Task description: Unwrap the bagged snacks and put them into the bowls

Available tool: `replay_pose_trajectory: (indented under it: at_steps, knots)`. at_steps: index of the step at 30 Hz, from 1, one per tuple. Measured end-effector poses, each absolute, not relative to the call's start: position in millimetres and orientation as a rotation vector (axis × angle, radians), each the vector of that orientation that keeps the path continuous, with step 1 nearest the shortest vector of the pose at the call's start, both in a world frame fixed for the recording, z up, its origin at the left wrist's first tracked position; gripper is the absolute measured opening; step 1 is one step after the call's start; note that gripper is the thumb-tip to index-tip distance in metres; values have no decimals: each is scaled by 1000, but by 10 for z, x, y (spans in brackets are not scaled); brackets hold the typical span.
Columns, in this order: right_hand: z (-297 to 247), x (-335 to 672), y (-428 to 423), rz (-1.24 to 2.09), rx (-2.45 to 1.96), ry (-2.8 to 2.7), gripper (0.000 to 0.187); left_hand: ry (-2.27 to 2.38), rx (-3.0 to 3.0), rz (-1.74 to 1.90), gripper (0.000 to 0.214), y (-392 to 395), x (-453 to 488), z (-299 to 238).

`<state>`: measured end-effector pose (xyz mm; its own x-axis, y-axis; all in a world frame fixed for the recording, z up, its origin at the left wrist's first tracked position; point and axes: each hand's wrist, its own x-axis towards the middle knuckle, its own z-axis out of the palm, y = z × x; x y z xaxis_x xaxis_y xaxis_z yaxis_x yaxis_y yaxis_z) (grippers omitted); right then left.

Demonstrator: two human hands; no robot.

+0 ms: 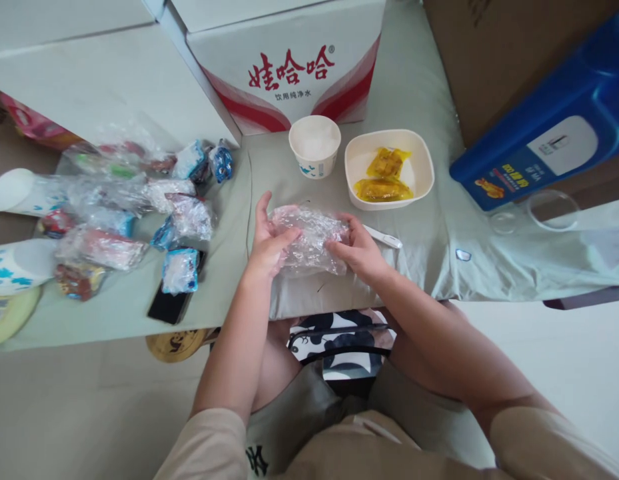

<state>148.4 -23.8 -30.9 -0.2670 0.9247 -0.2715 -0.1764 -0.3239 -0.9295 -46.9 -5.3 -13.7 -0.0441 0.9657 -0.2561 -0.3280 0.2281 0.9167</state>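
Note:
A crumpled clear plastic bag (309, 239) with something pinkish inside lies on the pale green cloth (419, 227) in front of me. My left hand (266, 243) grips its left end, thumb pressed over the plastic. My right hand (356, 250) pinches its right end, fingers curled on the wrap. Just behind the bag stand a white paper cup (314, 146) and a white square bowl (389, 168) holding two yellow packets (384, 177). A thin white stick (384, 237) lies by my right hand.
Several small wrapped snack packets (139, 207) are heaped at the left, with a black phone (170, 303) under one and paper cups (14, 193) at the far left. A white printed carton (289, 60) stands behind. A blue box (549, 127) and a brown carton (494, 53) sit at the right.

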Motion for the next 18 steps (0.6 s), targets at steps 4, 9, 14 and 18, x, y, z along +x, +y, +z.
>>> replay_pose_trajectory:
  at_steps: [4,9,14,18]
  knots:
    - [-311,1478,-219,1483,-1108,-1046,65,1143,706,907,46,-29,-477,-148]
    - [-313,1494,-233,1533,-1115,-934,62,1317,745,868,27,-55,-417,-125]
    - [-296,1517,-212,1794,-1189,-931,47,1333,802,971,28,-37,-434,-108]
    - [-287,1522,-198,1807,-1174,-1040,29,1322,814,925,29,-17,-475,-130]
